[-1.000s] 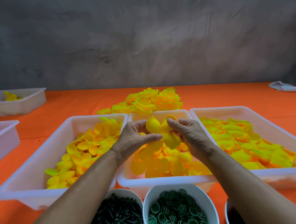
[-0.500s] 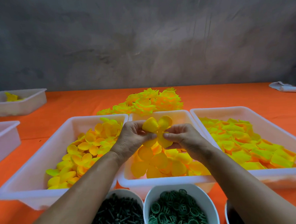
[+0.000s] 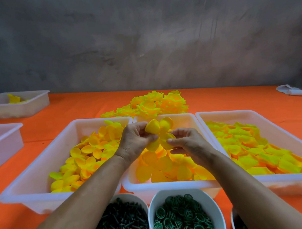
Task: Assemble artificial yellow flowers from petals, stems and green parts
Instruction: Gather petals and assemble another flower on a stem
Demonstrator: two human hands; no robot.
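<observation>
Above three trays (image 3: 169,184), two hands (left (image 3: 134,141), right (image 3: 188,146)) pinch one flower (image 3: 161,134).

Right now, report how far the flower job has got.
Done: a pile of finished flowers behind the trays. In hand: left hand and right hand both hold a petal cluster. Left: the stem bowl, ring bowl and petal trays remain well stocked.

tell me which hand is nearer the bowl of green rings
Right. The right hand is above and just behind the bowl of green rings; the left hand is farther off to its left.
</observation>
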